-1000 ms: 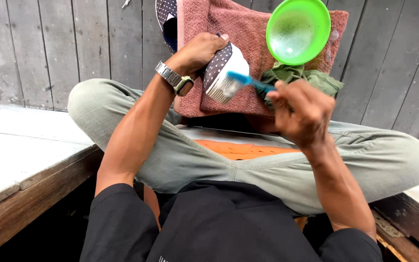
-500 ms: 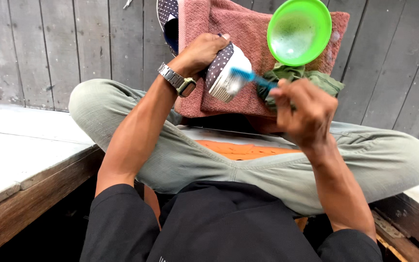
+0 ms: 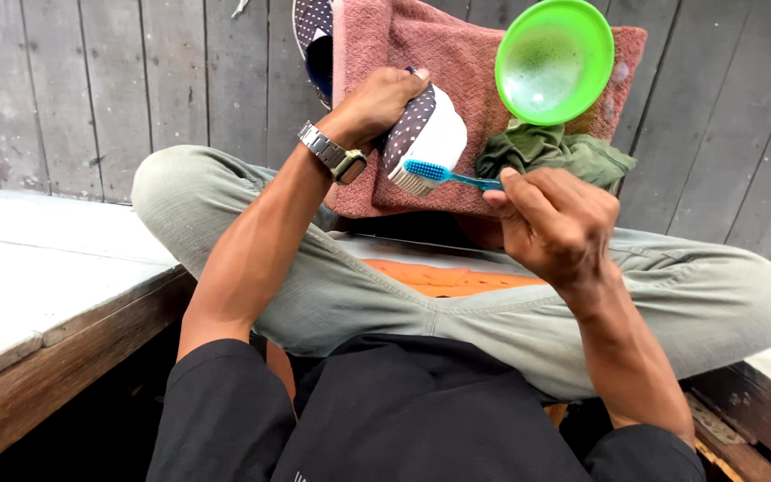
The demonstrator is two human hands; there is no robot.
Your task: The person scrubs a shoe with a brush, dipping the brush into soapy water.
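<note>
Green bowl (image 3: 555,61) with pale residue, on pink towel (image 3: 457,62), beside shoe (image 3: 423,134)

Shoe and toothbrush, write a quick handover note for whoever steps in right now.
Left hand: grips the dotted shoe, white sole edge turned towards the brush.
Right hand: holds the blue toothbrush, bristles against the shoe's white edge.
Nearby: green bowl and green cloth on the pink towel; a second dotted shoe lies at the towel's far left.
Done: scrubbing of the white edge is under way; how clean it is cannot be told.
Left: probably the rest of this shoe, perhaps the second one.
</note>
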